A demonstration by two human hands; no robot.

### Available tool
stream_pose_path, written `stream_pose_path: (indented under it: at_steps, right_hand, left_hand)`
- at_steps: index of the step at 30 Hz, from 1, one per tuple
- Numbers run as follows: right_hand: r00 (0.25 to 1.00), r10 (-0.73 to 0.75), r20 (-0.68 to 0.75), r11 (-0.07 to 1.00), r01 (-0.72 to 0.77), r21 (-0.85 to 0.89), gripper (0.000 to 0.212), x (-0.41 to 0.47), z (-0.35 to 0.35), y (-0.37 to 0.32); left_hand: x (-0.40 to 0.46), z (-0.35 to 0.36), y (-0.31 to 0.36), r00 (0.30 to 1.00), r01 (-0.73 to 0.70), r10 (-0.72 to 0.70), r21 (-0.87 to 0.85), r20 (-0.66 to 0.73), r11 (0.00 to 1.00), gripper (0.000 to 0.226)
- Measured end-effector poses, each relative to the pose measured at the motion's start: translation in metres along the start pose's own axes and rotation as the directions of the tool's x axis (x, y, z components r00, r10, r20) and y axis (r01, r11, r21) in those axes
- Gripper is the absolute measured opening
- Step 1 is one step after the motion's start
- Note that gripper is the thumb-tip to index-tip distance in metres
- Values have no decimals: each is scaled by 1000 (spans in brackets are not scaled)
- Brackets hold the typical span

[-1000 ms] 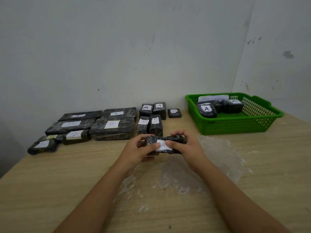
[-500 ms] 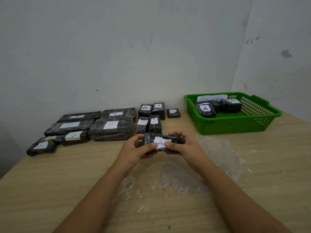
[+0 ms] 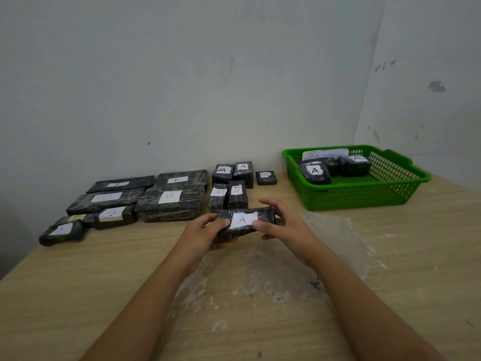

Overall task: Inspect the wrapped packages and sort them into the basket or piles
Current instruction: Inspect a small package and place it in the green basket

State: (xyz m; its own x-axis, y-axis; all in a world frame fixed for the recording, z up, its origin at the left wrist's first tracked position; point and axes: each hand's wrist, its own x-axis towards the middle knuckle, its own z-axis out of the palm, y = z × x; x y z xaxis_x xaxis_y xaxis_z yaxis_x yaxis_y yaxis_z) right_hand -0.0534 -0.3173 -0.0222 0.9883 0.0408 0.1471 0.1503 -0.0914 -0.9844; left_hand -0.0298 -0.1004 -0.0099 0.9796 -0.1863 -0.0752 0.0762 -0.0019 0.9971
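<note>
Item in hand: package [image 3: 244,222], small oblong block in crinkled black film, glossy, white paper label marked "A". Since a second ago, rolled so the label faces up and reads plainly; lifted slightly and held above the table [image 3: 390,282], just in front of the small piles. Likely meaning: label side now checked, sorting decision next, nothing yet placed.

Left hand [image 3: 205,234]: curled round the left end, thumb on top. Right hand [image 3: 282,225]: curled round the right end, thumb at the label edge. Both clamped on the same block, close together.

Basket [image 3: 364,196]: green plastic, lattice walls, far right; paper sign inside, three dark blocks, two marked "A".

Piles: flat long blocks [image 3: 170,201] lettered "B", left; short upright blocks [image 3: 231,183] lettered "A", centre.

Table: pale wood-grain, whitish scuffed patch with clear film [image 3: 325,243] beneath the hands.
</note>
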Motion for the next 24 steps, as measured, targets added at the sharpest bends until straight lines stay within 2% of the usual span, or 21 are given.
stream_pose_path:
  at_steps: [2, 5, 10, 13, 19, 24]
  right_hand:
    - [1000, -27, 7, 998, 28, -55, 61, -2, -3, -2]
    - [999, -48, -17, 997, 47, -53, 55, -1, -2, -4]
    - [994, -37, -103, 999, 35, -19, 49, 0, 0, -7]
    - [993, -26, -115, 999, 21, -46, 51, 1, 2, -7]
    - [997, -38, -63, 996, 33, -81, 54, 0, 0, -8]
    - [996, -69, -49, 991, 63, -117, 37, 1, -5, -7]
  left_hand:
    - [-1, 0, 2, 1000, 14, -14, -30, 1, 999, 17]
    - [-3, 0, 5, 1000, 16, -16, -58, -4, 998, 21]
    - [-4, -3, 7, 999, -45, 44, 52, 20, 998, 49]
    - [-5, -2, 6, 995, -98, 97, 52, 21, 994, 38]
    - [-2, -5, 3, 994, -111, 111, 24, 22, 994, 41]
    - [0, -4, -1, 994, -104, 103, 58, 23, 993, 31]
